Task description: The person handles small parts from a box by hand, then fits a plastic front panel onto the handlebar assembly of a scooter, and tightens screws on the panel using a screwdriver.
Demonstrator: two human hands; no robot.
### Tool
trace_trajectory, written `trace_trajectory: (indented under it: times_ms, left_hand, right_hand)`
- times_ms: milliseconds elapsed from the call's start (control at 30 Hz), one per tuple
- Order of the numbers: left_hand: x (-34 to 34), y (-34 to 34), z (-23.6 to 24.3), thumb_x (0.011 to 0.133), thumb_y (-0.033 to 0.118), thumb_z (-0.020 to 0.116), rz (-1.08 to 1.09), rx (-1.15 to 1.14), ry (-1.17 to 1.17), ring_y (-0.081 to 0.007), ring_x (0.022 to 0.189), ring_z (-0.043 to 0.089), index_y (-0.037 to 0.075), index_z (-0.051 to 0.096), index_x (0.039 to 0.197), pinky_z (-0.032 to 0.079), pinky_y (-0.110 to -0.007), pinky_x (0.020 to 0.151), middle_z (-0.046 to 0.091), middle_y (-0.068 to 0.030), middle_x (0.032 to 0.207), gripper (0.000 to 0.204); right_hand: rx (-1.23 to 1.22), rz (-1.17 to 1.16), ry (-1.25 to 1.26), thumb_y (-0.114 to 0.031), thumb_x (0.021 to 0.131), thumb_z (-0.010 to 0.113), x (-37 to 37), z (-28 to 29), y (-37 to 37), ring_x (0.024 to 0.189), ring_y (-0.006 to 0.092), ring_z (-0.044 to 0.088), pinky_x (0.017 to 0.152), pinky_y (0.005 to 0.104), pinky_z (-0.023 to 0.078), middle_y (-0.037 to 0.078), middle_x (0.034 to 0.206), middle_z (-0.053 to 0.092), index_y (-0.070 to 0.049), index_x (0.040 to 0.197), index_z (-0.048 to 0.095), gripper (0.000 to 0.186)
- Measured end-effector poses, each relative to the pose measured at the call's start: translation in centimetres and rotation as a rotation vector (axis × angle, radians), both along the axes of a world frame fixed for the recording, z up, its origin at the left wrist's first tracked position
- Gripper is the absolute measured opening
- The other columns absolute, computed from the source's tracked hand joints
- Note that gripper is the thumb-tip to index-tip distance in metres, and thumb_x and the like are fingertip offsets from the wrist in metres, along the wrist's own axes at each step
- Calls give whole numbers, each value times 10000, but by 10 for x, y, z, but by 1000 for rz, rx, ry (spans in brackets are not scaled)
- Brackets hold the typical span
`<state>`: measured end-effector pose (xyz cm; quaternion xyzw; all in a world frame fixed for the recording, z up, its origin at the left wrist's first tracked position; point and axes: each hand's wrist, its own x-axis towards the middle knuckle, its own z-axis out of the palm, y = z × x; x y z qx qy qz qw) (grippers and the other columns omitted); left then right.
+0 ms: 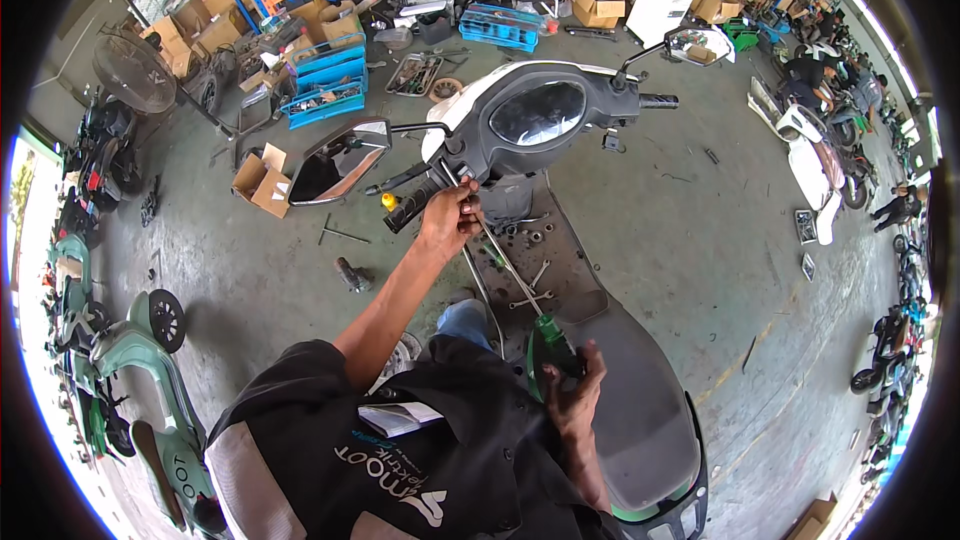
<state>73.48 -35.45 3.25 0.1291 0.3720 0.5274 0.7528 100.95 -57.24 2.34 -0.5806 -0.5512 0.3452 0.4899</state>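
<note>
A long screwdriver (513,274) slants from the scooter's left handlebar down toward my chest. Its metal shaft passes through the fingers of my left hand (452,217), which are closed around it just below the left grip (410,210). The shaft's upper end reaches the switch area beside that grip; the exact contact point is too small to tell. At the lower end, my right hand (574,398) cups the green handle (547,345), thumb on one side and fingers on the other. Both hands look dark with grime. The scooter's dark dashboard (538,112) lies beyond my left hand.
Wrenches (532,300) and small loose parts lie on the scooter's footboard, ahead of the grey seat (640,410). A mirror (340,162) juts out left. Blue toolboxes (325,80) and an open carton (262,180) stand on the floor. A green scooter (150,360) is parked at left.
</note>
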Motion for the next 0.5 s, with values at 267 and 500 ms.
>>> trace_trajectory:
  times_ms: [267,500]
  left_hand:
    - [-3,-2,9,1056,212,435,1,-42,73,-38,533,290,193,536,948,222,-218,475,357,89,653,149]
    - [-9,0,4,1061,248,463,16,-21,83,-43,544,304,168,568,935,235,-219,479,388,82,660,183]
  right_hand:
    - [-22,-42,-23,-432,1001,609,-12,12,-5,680,168,579,597,290,458,109,851,629,-7,1224,581,481]
    - [-720,88,657,-489,1025,548,-1,24,-1,538,66,460,501,234,353,-15,626,475,-48,1127,640,462]
